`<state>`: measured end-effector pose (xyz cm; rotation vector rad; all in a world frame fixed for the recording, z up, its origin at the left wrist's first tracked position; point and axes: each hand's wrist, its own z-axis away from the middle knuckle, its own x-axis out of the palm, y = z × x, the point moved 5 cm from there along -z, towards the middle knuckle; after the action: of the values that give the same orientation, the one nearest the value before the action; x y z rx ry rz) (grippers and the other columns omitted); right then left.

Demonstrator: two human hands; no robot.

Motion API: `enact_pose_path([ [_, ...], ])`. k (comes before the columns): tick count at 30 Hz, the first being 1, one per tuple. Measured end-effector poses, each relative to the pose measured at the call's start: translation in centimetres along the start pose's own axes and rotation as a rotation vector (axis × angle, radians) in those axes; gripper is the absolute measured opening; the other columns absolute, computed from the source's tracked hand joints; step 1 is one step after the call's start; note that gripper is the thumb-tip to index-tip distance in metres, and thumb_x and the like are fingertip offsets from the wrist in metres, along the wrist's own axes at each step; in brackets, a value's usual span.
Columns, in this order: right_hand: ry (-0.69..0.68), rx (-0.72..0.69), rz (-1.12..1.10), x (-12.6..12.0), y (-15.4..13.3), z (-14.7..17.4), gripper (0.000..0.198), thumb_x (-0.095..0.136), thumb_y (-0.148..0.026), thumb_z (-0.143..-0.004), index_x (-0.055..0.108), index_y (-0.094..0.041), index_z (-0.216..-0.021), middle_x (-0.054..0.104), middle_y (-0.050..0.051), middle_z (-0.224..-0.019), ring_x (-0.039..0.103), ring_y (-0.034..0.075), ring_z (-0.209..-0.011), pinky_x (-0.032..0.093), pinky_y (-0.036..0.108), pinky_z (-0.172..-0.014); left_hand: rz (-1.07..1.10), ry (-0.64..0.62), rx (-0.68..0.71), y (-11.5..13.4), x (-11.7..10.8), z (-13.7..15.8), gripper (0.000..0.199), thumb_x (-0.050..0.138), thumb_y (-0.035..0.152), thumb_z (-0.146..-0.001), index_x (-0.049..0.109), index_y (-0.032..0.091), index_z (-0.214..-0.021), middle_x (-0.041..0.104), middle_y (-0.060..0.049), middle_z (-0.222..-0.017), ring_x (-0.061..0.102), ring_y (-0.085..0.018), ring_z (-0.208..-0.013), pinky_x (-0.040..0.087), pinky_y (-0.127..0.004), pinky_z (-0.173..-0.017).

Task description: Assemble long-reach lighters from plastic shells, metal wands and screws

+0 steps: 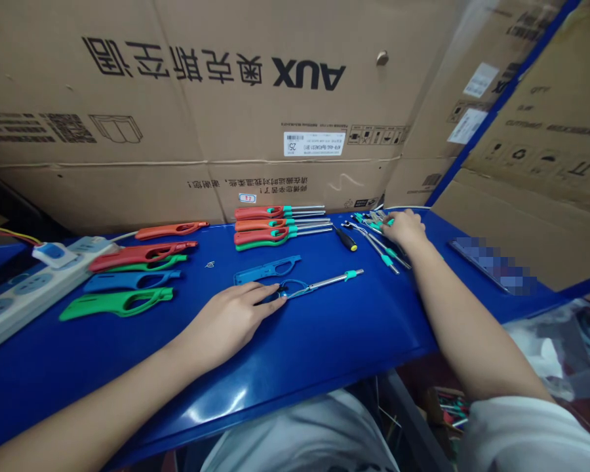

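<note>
My left hand lies low over the table, thumb and fingertips closing on the inner part of a blue lighter half. Thin wires run from there to a metal lighter tube with a green collar. Just behind sits a separate blue lighter shell. At the back right, my right hand has its fingers curled down into a pile of metal lighter tubes with green fittings and wires. What its fingertips grip is hidden. A screwdriver with a black and yellow handle lies left of that pile.
Several red and orange lighters with metal tubes lie at the back centre. Coloured lighter shells line the left, beside a white power strip. A flat, partly blurred object lies right. Cardboard walls the back.
</note>
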<state>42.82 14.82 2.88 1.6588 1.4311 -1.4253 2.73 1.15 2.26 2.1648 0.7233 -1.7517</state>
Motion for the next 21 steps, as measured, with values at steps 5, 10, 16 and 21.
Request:
enact_pose_path([
  [5,0.029,0.091,-0.130,-0.2,-0.2,0.2,0.009,0.072,-0.019,-0.073,0.068,-0.015,-0.080,0.061,0.018,-0.115,0.053,0.037,-0.116,0.044,0.054,-0.096,0.041,-0.006,0.006,0.1,-0.3,0.0,0.042,0.049,0.010,-0.094,0.069,0.024,-0.128,0.067,-0.007,-0.134,0.069,-0.028,-0.112,0.060,-0.043,-0.092],
  [10,0.066,0.008,-0.406,-1.7,-2.7,0.6,0.009,0.063,-0.023,-0.080,0.064,-0.015,-0.085,0.067,0.012,-0.093,0.063,0.025,-0.091,0.053,0.044,-0.086,0.173,0.055,-0.071,0.1,-0.5,-0.1,0.033,0.050,0.018,-0.098,0.073,0.025,-0.120,0.070,-0.006,-0.129,0.069,-0.027,-0.111,0.059,-0.042,-0.092],
  [16,-0.322,-0.196,-0.991,-1.2,-9.8,5.3,0.027,0.068,-0.028,-0.078,0.060,-0.020,-0.102,0.064,0.000,-0.076,0.061,0.012,-0.057,0.055,0.027,-0.054,0.393,0.121,-0.266,-0.4,-0.3,-0.4,0.019,0.055,0.029,-0.099,0.069,0.021,-0.109,0.074,-0.005,-0.114,0.068,-0.024,-0.107,0.056,-0.039,-0.093],
  [21,-0.715,-0.278,-0.886,1.5,-13.5,10.3,0.012,0.067,-0.016,-0.075,0.059,-0.019,-0.084,0.061,-0.002,-0.071,0.057,0.009,-0.043,0.049,0.023,-0.040,0.426,0.127,-0.322,-0.8,0.1,-0.5,0.018,0.061,0.030,-0.096,0.062,0.021,-0.111,0.070,-0.006,-0.113,0.066,-0.025,-0.106,0.055,-0.040,-0.092],
])
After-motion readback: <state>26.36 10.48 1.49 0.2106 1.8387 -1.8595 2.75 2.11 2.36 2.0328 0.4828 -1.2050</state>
